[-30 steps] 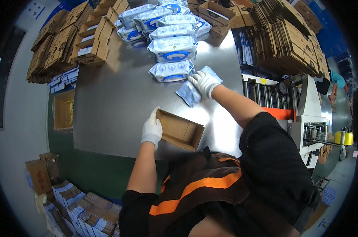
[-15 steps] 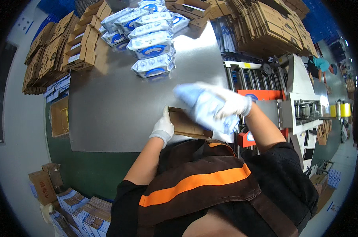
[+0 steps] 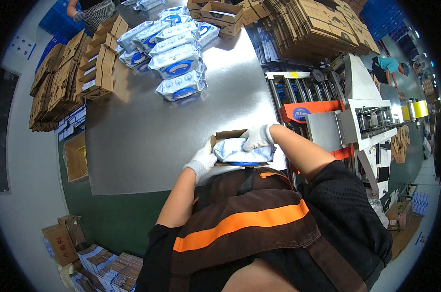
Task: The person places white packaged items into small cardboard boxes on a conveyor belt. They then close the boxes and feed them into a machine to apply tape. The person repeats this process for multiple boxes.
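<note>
A small open cardboard box (image 3: 226, 135) rests at the near edge of the metal table (image 3: 147, 131), close to my body. A soft blue-and-white wipes pack (image 3: 237, 152) lies in the box's opening. My white-gloved left hand (image 3: 202, 160) grips the box's left side. My gloved right hand (image 3: 258, 137) presses on top of the pack. More wipes packs (image 3: 177, 63) are stacked in a row at the far side of the table.
Folded small cartons (image 3: 94, 73) stand at the table's far left, flat cardboard stacks (image 3: 318, 24) at the far right. A conveyor taping machine (image 3: 347, 121) stands to my right. Another person (image 3: 91, 7) works at the far end. Boxes (image 3: 59, 241) lie on the floor.
My right hand reached out to the loose pack on the table, carried it back over the box, and now presses it into the opening. My left hand stayed on the box.
</note>
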The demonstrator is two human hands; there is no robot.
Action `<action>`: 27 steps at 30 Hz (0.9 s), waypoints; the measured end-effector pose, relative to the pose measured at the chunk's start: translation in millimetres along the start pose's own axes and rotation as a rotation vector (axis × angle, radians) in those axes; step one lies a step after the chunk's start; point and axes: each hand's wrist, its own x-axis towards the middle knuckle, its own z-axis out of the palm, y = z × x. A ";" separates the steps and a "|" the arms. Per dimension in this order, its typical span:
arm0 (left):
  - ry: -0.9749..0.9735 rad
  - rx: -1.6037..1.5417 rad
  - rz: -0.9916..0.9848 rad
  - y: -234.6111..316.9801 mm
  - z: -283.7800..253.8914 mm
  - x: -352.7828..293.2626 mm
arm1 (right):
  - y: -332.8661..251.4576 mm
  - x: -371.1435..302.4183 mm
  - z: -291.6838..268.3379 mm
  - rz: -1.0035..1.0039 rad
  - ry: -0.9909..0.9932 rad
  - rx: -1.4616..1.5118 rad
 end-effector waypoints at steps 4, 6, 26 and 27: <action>0.035 0.203 -0.087 6.8 -0.3 3.0 | -2.8 24.7 32.0 0.057 0.186 -0.151; -0.007 0.217 -0.064 25.2 -2.0 -0.8 | 23.0 52.2 50.8 -0.017 0.347 -0.224; 0.218 0.644 0.589 53.6 18.1 -7.3 | 88.4 55.0 47.6 -0.361 0.301 1.160; 0.224 0.616 0.609 56.7 22.3 -5.7 | 86.1 52.9 51.7 -0.303 0.342 1.167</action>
